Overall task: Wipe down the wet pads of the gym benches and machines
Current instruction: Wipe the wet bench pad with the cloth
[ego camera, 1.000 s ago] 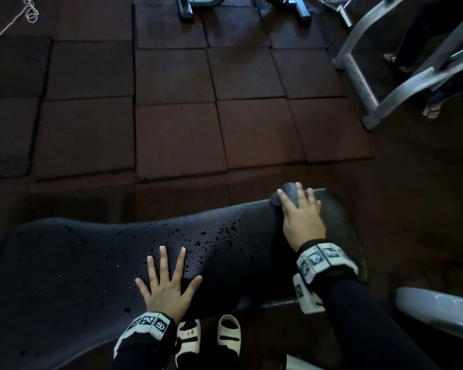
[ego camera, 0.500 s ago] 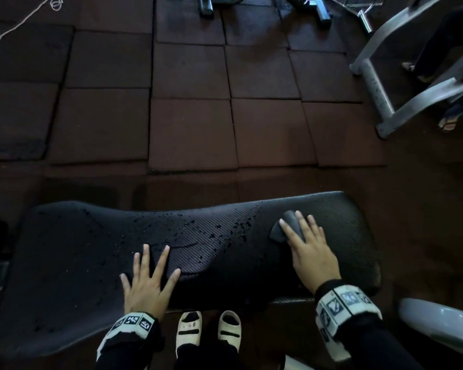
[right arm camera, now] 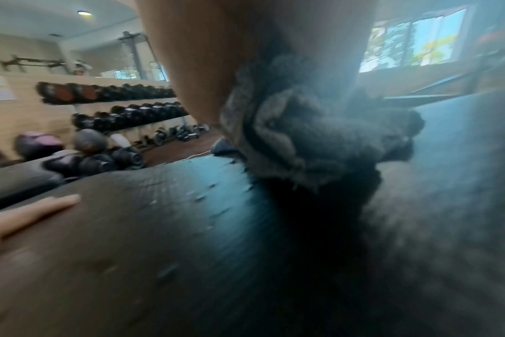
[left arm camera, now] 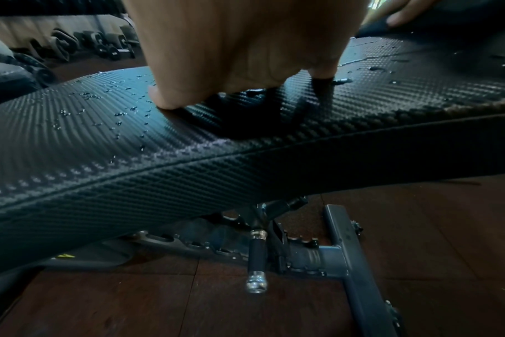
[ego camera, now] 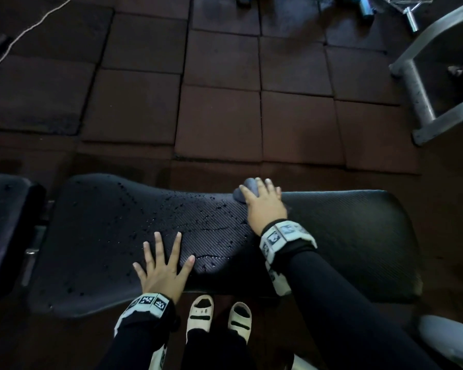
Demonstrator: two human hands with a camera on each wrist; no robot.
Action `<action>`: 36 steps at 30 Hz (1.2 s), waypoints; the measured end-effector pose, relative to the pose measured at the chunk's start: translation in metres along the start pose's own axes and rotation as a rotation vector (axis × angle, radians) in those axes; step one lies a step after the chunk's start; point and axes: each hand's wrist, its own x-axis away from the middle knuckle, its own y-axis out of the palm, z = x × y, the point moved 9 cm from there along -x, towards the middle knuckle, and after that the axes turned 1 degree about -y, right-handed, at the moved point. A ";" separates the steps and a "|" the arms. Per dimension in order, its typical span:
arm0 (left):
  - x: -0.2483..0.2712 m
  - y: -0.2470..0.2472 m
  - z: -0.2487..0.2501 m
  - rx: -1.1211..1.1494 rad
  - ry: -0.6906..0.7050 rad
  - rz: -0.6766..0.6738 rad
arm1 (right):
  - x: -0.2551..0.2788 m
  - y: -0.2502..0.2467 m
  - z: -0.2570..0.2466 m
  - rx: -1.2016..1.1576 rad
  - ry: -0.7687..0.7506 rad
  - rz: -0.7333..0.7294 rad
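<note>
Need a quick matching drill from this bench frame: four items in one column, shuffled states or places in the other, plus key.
Items
1. left hand
2. right hand
3. cloth
4. bench pad

States
A. bunched under a palm at the pad's far edge
B. fingers spread flat, holding nothing
C. droplets on its left part, none visible on its right
D. pressing the cloth down

Pairs: 1-B, 2-D, 3-A, 4-C
</note>
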 end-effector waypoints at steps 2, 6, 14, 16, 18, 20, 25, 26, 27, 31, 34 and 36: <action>0.000 0.000 0.000 0.007 0.001 -0.005 | 0.009 0.017 -0.035 0.007 -0.133 -0.046; -0.001 0.001 -0.001 0.003 -0.002 -0.022 | 0.053 0.036 -0.051 0.013 -0.334 -0.040; -0.002 0.003 -0.002 0.002 0.000 -0.026 | 0.069 0.000 0.071 -0.018 -0.056 0.112; -0.003 0.003 -0.002 0.005 0.001 -0.020 | 0.051 -0.003 0.079 -0.026 0.046 0.078; -0.002 0.003 -0.001 0.012 0.013 -0.016 | 0.030 -0.007 0.070 -0.037 0.101 0.075; -0.002 0.003 -0.001 0.015 0.018 -0.016 | 0.013 -0.007 0.047 -0.049 0.085 0.061; -0.003 0.004 -0.002 0.029 0.024 -0.010 | 0.013 0.018 -0.025 -0.043 -0.139 -0.008; -0.003 0.004 -0.002 0.031 0.022 -0.007 | 0.022 0.024 -0.036 -0.026 -0.201 -0.027; -0.003 0.004 -0.002 0.034 0.021 -0.003 | 0.034 0.029 -0.044 -0.007 -0.267 -0.014; -0.004 0.004 -0.003 0.044 0.026 -0.002 | 0.076 0.036 -0.014 0.058 -0.307 0.015; -0.005 0.005 -0.004 0.041 0.024 0.002 | 0.078 0.021 0.033 -0.001 -0.165 0.054; -0.006 0.005 -0.004 0.039 0.021 0.003 | 0.066 0.007 0.055 -0.039 -0.044 0.110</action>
